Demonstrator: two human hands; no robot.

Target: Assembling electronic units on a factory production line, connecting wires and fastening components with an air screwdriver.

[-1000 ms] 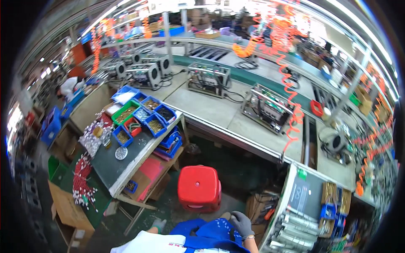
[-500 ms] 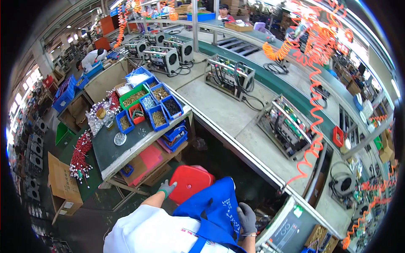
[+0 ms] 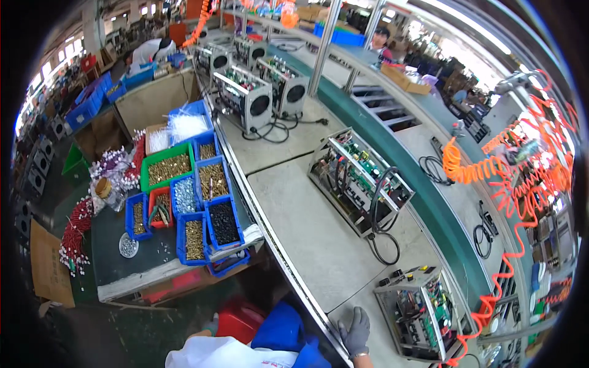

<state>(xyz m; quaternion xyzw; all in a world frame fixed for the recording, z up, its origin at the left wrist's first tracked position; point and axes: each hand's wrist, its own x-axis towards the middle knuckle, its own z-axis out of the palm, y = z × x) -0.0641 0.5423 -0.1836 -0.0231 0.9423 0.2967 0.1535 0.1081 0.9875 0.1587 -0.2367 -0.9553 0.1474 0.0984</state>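
My right hand [image 3: 356, 332], in a grey glove, lies on the pale worktop [image 3: 288, 208] by its metal edge. Its fingers are stretched out and hold nothing. Just right of it stands an open metal-framed electronic unit [image 3: 420, 313] with circuit boards inside. My left hand [image 3: 212, 324], also gloved, is low at the side of a red stool [image 3: 241, 319]. Blur and my sleeve hide most of its fingers, so its grip is unclear. Farther along the worktop is a second open unit [image 3: 359, 178] with a black cable.
Left of me, a side table [image 3: 116, 264] carries blue, green and red bins of small parts, including a green bin [image 3: 165, 168]. More units [image 3: 245, 101] stand at the far end. Orange coiled hoses [image 3: 515, 245] hang at right. A person [image 3: 379, 40] sits across the line.
My right hand has moved from beside my leg up onto the worktop. My view has shifted forward, bringing the bins and units closer. The left hand remains by the red stool.
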